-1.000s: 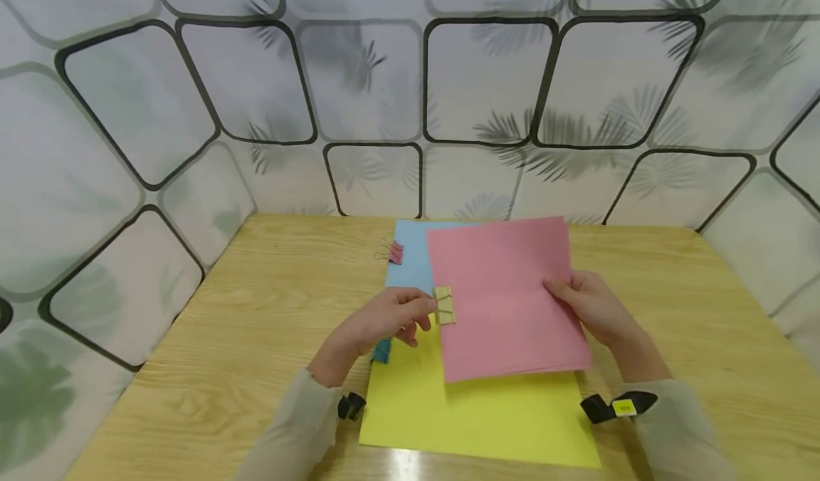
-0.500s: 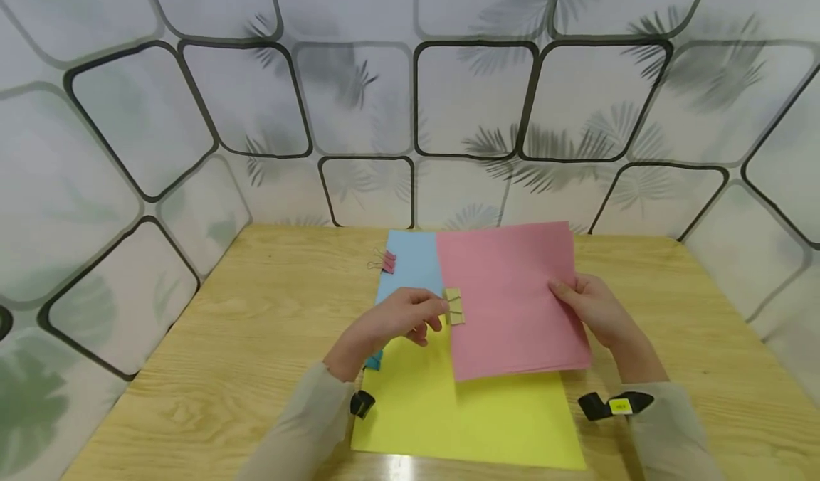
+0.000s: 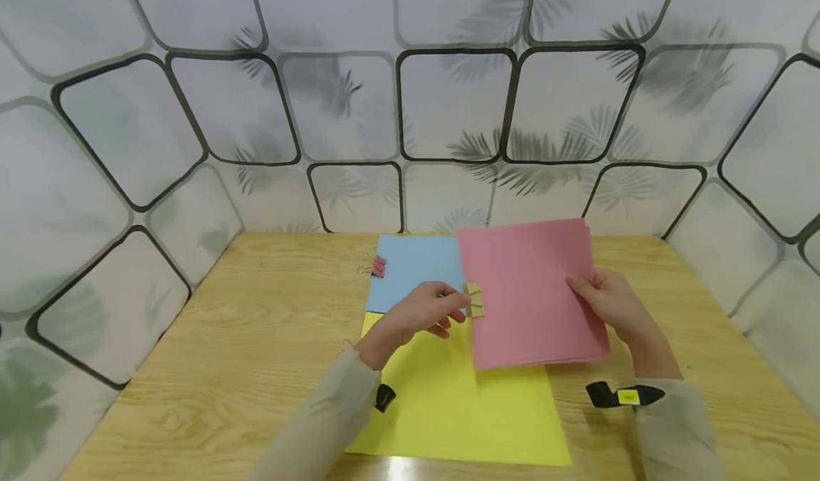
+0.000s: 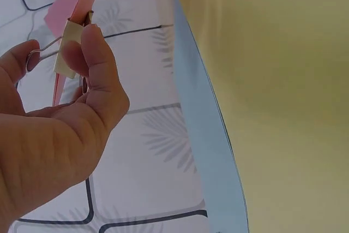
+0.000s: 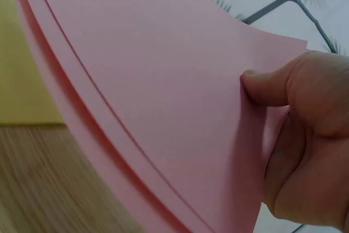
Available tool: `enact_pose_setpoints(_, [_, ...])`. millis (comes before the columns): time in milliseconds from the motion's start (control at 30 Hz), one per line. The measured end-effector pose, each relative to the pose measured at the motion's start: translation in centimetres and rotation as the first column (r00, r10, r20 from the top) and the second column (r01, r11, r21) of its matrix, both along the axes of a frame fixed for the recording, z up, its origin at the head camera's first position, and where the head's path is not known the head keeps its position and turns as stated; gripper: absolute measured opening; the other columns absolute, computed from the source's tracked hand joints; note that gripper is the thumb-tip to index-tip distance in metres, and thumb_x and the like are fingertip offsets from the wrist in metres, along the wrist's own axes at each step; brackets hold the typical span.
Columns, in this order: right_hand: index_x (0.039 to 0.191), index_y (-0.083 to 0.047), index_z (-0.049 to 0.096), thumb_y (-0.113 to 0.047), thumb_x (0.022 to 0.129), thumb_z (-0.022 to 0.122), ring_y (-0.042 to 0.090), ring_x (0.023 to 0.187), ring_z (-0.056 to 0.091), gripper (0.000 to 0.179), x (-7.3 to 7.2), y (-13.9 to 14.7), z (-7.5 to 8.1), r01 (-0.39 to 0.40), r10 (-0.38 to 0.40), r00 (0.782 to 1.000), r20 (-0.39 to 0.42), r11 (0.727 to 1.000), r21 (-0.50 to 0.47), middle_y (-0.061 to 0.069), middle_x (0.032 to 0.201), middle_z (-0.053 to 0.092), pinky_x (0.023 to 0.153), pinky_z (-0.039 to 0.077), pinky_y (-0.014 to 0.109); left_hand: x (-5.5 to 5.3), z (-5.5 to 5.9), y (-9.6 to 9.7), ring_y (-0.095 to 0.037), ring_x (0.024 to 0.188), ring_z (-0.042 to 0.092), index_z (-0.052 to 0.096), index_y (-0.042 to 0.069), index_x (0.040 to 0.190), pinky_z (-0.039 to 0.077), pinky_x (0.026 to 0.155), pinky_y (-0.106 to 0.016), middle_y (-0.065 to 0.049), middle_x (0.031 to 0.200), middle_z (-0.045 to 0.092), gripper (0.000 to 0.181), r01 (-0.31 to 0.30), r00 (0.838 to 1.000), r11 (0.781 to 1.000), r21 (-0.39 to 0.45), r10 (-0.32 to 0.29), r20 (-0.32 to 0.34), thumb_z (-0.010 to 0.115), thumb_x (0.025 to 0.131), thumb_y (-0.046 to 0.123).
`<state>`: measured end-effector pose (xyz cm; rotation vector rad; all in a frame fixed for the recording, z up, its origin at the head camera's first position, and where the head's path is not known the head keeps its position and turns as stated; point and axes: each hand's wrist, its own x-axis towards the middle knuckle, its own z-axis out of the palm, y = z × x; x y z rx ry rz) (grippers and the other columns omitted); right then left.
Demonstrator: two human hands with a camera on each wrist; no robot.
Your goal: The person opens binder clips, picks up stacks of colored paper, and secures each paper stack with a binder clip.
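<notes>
A stack of pink paper sheets is held up over the yellow paper, its layers showing along the lower edge in the right wrist view. On its left edge sits a pale yellow binder clip. My left hand pinches this clip by its wire handles; in the left wrist view the thumb and fingers lie on either side of the clip. With the thumb on the front face and the fingers behind, my right hand grips the right edge of the pink sheets.
Yellow paper lies on the wooden table, with blue paper farther back. A pink binder clip holds the blue paper's left edge. Patterned walls rise behind the table and at both sides.
Both hands and the pink sheets have shifted right relative to the papers below, exposing more blue paper. My left forearm now covers the teal clip on the yellow paper. The head view has turned slightly.
</notes>
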<state>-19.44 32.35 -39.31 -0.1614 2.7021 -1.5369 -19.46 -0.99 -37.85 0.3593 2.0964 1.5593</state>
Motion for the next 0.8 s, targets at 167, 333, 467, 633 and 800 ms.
enact_pose_setpoints(167, [0.12,0.015,0.057,-0.024,0.107,0.044,0.013,0.071,0.06,0.043,0.2,0.7,0.1,0.074,-0.07,0.997,-0.035,0.989,0.125,0.015,0.089,0.067,0.06,0.053,0.029,-0.5,-0.9,1.8,-0.038,0.104,0.057,0.066,0.003,0.112,0.056,0.08,-0.038,-0.012,0.108,0.064,0.037,0.013,1.0,1.0,-0.029,-0.013,-0.007,0.06,0.098,0.037])
enact_pose_setpoints(333, [0.123,0.015,0.058,-0.023,0.107,0.043,0.024,0.079,0.057,0.043,0.5,1.4,0.6,0.163,-0.147,0.986,-0.084,0.959,0.232,0.023,0.096,0.066,0.065,0.047,0.03,-0.8,-1.5,4.0,-0.03,0.112,0.055,0.064,0.006,0.114,0.054,0.087,-0.042,-0.009,0.118,0.061,0.035,-0.002,1.0,0.999,-0.05,0.001,-0.013,0.06,0.098,0.037])
enact_pose_setpoints(467, [0.125,0.015,0.056,-0.022,0.107,0.043,0.031,0.085,0.055,0.043,0.8,2.6,0.4,0.227,-0.205,0.973,-0.107,0.932,0.282,0.028,0.104,0.064,0.07,0.046,0.035,-1.0,-1.7,6.1,-0.028,0.113,0.056,0.064,0.006,0.115,0.054,0.086,-0.042,-0.004,0.116,0.062,0.035,-0.001,1.0,0.998,-0.056,0.0,-0.024,0.06,0.098,0.036])
enact_pose_setpoints(633, [0.117,0.015,0.061,-0.021,0.105,0.044,0.031,0.087,0.054,0.041,0.9,4.2,-0.1,0.293,-0.271,0.956,-0.116,0.914,0.279,0.028,0.101,0.064,0.07,0.046,0.037,-1.0,-1.9,8.2,-0.022,0.088,0.056,0.065,0.007,0.103,0.052,0.076,-0.036,0.0,0.093,0.06,0.028,0.002,0.997,0.997,-0.077,-0.007,-0.072,0.062,0.098,0.034])
enact_pose_setpoints(800, [0.11,0.015,0.062,-0.021,0.105,0.044,0.029,0.082,0.053,0.041,1.0,5.7,-0.5,0.348,-0.331,0.938,-0.108,0.902,0.257,0.025,0.095,0.065,0.064,0.043,0.032,-0.9,-2.0,10.3,-0.011,0.067,0.044,0.064,0.006,0.103,0.041,0.062,-0.028,0.003,0.083,0.053,0.029,0.012,0.986,0.988,-0.153,-0.037,-0.16,0.058,0.099,0.035])
